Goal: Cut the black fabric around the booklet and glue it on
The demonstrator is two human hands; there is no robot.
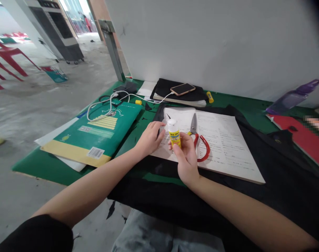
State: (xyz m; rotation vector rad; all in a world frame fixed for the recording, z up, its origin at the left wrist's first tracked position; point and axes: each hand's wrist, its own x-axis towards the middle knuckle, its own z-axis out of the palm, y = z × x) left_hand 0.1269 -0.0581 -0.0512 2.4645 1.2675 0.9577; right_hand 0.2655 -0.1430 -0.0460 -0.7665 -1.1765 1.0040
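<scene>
My right hand (187,157) is wrapped round an uncapped glue stick (175,137) with a yellow label, held upright with its white end up. Just left of it, my left hand (150,138) has its thumb and fingers drawn together. A bit of something black shows between them, too small to name. Both hands are over an open book (228,140) with printed pages. Scissors (203,148) with red handles lie on the book, partly behind my right hand, blades pointing away.
Left on the green table (25,164) lies a green book (96,129) with a white cable (133,94) across it. Behind are a yellow cap (138,102), a phone (183,89) on a black-covered book and a yellow piece (210,97). A purple bottle (291,98) leans right; black cloth (288,185) covers the front.
</scene>
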